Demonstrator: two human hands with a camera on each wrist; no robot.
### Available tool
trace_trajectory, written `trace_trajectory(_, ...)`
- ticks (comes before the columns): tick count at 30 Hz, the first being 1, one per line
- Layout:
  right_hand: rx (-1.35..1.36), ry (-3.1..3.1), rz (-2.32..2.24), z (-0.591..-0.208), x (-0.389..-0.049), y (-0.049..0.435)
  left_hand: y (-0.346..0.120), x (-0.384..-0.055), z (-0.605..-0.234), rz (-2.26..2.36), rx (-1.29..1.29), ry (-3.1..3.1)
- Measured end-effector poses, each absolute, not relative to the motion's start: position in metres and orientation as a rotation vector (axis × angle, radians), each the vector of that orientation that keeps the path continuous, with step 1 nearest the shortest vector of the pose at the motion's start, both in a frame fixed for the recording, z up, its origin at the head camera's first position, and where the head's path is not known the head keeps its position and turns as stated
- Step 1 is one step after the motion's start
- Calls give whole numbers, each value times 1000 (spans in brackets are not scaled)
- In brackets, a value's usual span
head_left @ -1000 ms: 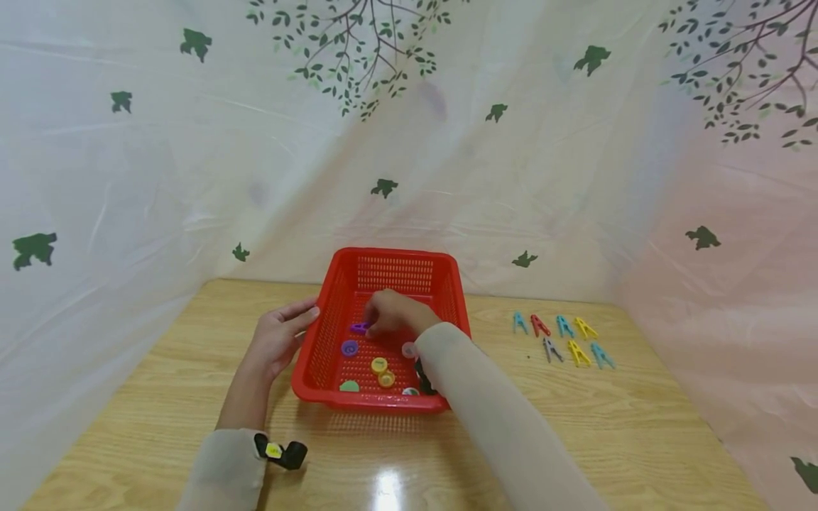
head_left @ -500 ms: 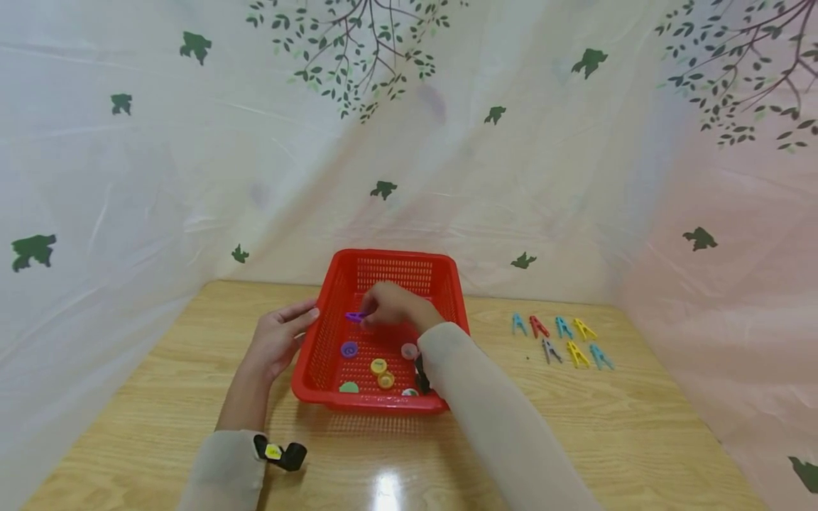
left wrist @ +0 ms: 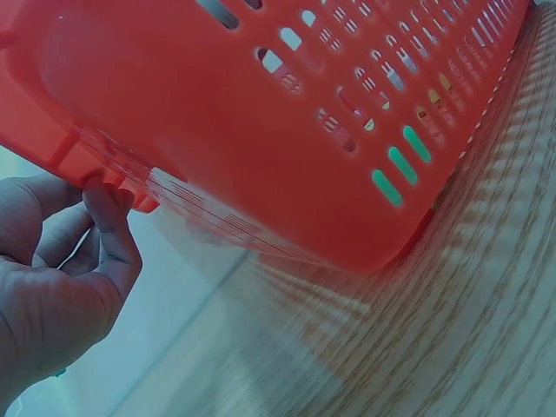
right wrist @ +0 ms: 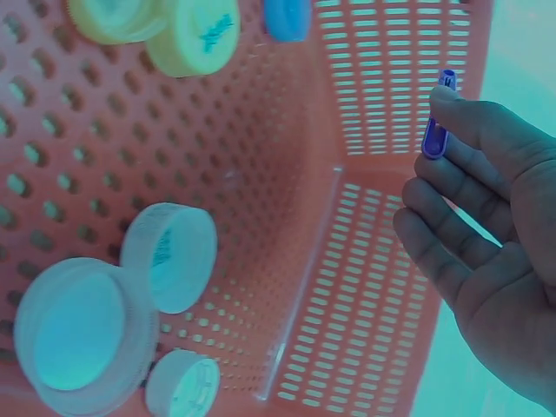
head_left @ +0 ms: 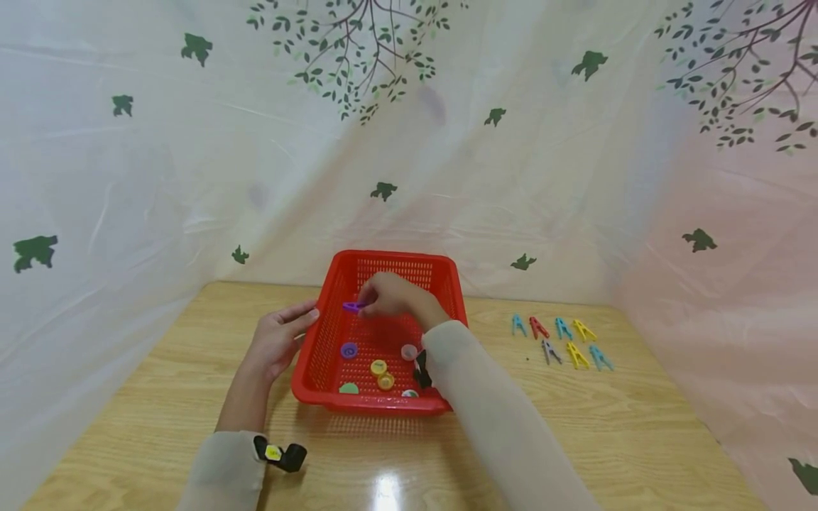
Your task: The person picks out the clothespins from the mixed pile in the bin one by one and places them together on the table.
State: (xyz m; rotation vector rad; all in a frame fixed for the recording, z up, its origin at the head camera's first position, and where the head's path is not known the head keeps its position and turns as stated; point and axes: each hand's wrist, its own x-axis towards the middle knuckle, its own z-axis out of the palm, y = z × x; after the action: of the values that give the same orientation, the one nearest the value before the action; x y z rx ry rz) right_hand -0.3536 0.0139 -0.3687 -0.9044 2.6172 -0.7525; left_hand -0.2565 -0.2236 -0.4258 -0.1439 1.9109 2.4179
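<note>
A red plastic basket (head_left: 396,405) with slotted walls sits on the wooden table. My left hand (head_left: 276,342) holds its left rim, thumb on the edge; in the left wrist view the fingertips (left wrist: 109,204) curl at the rim. Inside the basket, above its floor, my right hand (head_left: 391,294) pinches a purple clothespin (head_left: 351,306) between thumb and fingers. The right wrist view shows that clothespin (right wrist: 435,139) end-on, with the other fingers loosely bent. Bottle caps lie on the basket floor: a purple cap (head_left: 348,350), two yellow caps (head_left: 378,367), a green cap (head_left: 348,389) and whitish ones (head_left: 409,352).
Several clothespins lie in two rows on the table right of the basket, among them a red clothespin (head_left: 539,327), a grey clothespin (head_left: 551,352) and a yellow clothespin (head_left: 577,355). A pale curtain (head_left: 287,177) printed with leaves hangs behind the table (head_left: 607,426).
My right hand has lifted the purple clothespin up from the basket floor, toward the back and slightly left. The left hand keeps its place on the rim.
</note>
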Motion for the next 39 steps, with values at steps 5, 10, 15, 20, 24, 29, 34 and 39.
trace_trajectory(5, -924, 2623, -754, -361, -353, 15, -223, -257, -425, 2418, -151, 1913)
trace_trajectory(10, -925, 2637, -764, -356, -354, 16, -222, -257, -424, 2406, -159, 1925)
trace_trajectory(15, -930, 2641, -786, -351, -354, 19, -222, -257, -424, 2400, -165, 1924)
trace_trajectory(20, -921, 2644, -799, -346, -352, 22, -222, -256, -425, 2403, -167, 1918)
trace_trajectory(24, -900, 2665, -796, -339, -350, 25, -222, -256, -425, 2407, -166, 1914)
trace_trajectory(29, -907, 2676, -820, -329, -348, 30, -222, -255, -425, 2425, -164, 1899)
trace_trajectory(34, -869, 2675, -835, -320, -348, 35, -222, -255, -425, 2432, -166, 1893)
trace_trajectory(39, -839, 2703, -821, -312, -349, 42, -223, -254, -424, 2428, -164, 1895)
